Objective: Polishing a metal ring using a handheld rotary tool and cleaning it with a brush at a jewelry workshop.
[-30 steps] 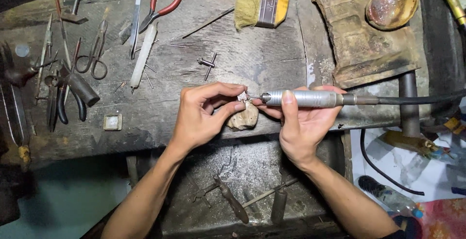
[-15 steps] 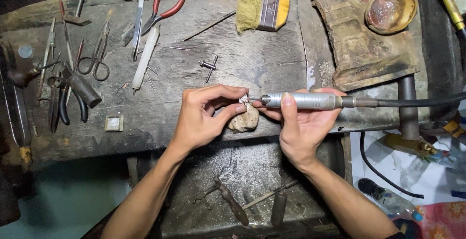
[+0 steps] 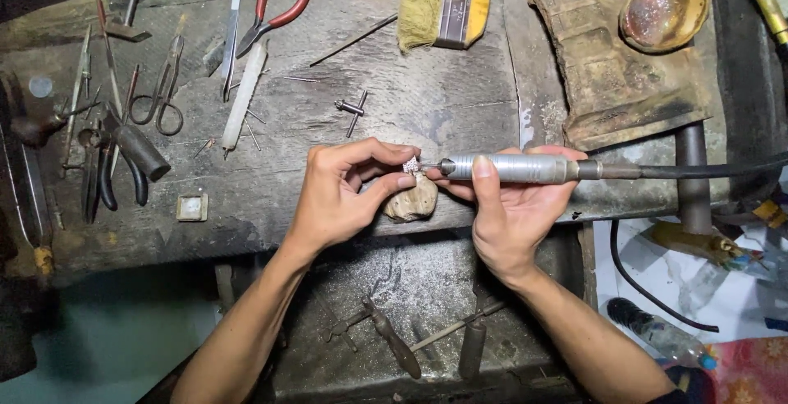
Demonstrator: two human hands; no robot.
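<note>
Steel-grey and cylindrical, the rotary handpiece [image 3: 513, 167] is lying gripped in the right hand [image 3: 513, 211], its fine bit touching a small glittering metal piece [image 3: 410, 162]. The left hand [image 3: 341, 195] fingers are pinching that piece above a worn wooden peg [image 3: 413, 200] at the scarred bench [image 3: 427, 100] edge. Farther back, red-handled pliers [image 3: 275, 6] and a bristly brush [image 3: 442, 6] are lying.

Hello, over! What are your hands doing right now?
Left hand pinching small silvery piece over worn wooden peg. Right hand gripping metal rotary handpiece, tip at piece. Nothing blocking.
</note>
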